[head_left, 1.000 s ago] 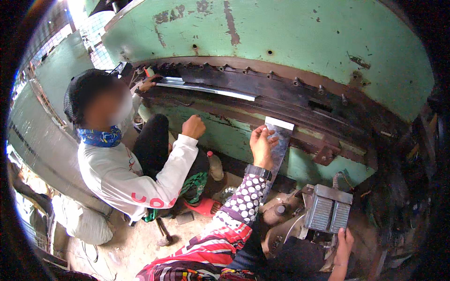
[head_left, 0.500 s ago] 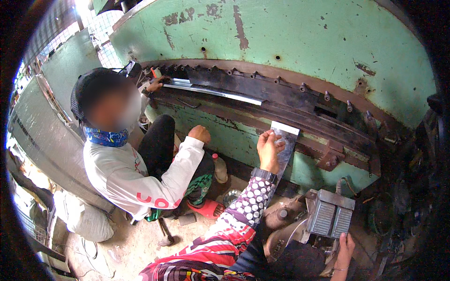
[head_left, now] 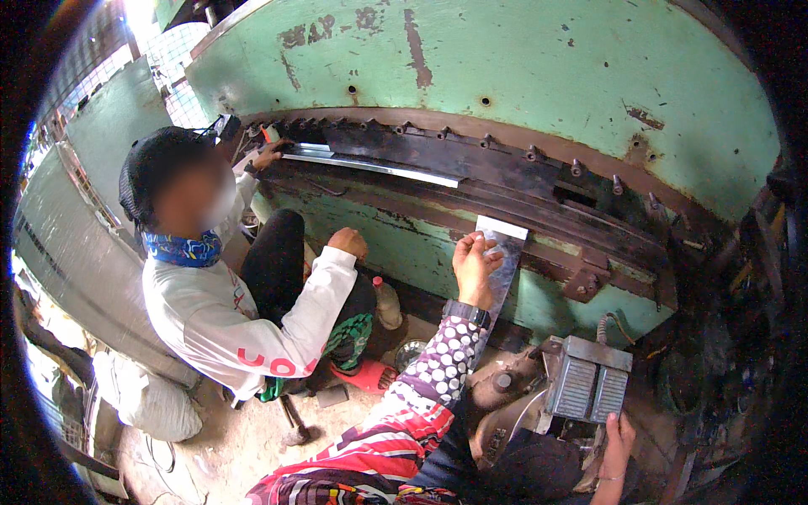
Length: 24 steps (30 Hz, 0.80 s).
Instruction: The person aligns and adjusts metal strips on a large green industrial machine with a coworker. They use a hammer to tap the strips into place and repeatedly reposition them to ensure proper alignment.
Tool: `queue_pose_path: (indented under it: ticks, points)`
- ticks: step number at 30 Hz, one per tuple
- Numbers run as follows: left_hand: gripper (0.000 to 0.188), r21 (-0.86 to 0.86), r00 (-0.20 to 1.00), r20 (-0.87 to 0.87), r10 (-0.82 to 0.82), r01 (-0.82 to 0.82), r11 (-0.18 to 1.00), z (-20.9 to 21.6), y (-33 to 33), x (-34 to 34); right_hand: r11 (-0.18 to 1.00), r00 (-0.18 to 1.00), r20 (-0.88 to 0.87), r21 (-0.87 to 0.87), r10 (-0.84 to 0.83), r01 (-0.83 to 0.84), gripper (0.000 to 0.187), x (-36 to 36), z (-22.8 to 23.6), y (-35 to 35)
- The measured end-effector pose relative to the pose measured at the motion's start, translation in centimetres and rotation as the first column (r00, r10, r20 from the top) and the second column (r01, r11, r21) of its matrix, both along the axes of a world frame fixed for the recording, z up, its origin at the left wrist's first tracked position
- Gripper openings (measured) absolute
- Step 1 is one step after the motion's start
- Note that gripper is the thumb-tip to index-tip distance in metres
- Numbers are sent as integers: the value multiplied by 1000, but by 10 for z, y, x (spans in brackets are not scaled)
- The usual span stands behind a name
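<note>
My left hand (head_left: 476, 263), with a dark watch at its wrist, is raised with curled fingers in front of a shiny metal strip (head_left: 508, 268). The strip slants up against the green machine, its bright end turned over. Whether my fingertips grip its edge is hidden. My right hand (head_left: 619, 446) is at the lower right, its fingers stretched up beside a grey double foot pedal (head_left: 589, 380) with ridged plates, the tips near or touching its corner. A long bright metal strip (head_left: 379, 170) lies along the press bed, with a co-worker's hand (head_left: 269, 155) at its left end.
The co-worker in a white sleeve (head_left: 282, 324) sits at the left, close to the green press (head_left: 522, 59). A plastic bottle (head_left: 387, 303), a metal bowl (head_left: 410, 353) and a hammer (head_left: 295, 431) are on the floor. A cable (head_left: 603, 328) runs from the pedal.
The whole view has shifted slightly, so everything sits a little further left. Both my hands keep nearly the same pose beside the strip and the pedal.
</note>
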<state>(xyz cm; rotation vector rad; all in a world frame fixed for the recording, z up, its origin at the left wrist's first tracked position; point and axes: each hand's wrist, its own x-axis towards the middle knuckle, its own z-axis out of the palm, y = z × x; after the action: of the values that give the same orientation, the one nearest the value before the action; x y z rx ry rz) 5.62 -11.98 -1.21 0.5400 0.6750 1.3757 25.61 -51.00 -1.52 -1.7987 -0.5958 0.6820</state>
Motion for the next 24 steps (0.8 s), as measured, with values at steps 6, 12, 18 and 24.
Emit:
queue_pose_path:
  ticks: [6, 12, 18, 24]
  points:
    - [36, -9, 1000, -16, -1, 1, 1000, 1, -1, 0, 1000, 997, 74, 20, -2, 0, 41, 13, -23, -5]
    - [34, -9, 999, -35, 19, -20, 1000, 0, 0, 1, 999, 999, 44, -29, -20, 21, 40, 5, -9, 0]
    - [23, 5, 999, 26, 20, -20, 1000, -3, 2, 4, 999, 999, -40, -35, -30, 28, 37, -2, 6, 4]
    - [21, -14, 999, 38, 15, -15, 1000, 2, 4, 9, 998, 992, 118, -20, -51, 54, 34, 16, -18, 3]
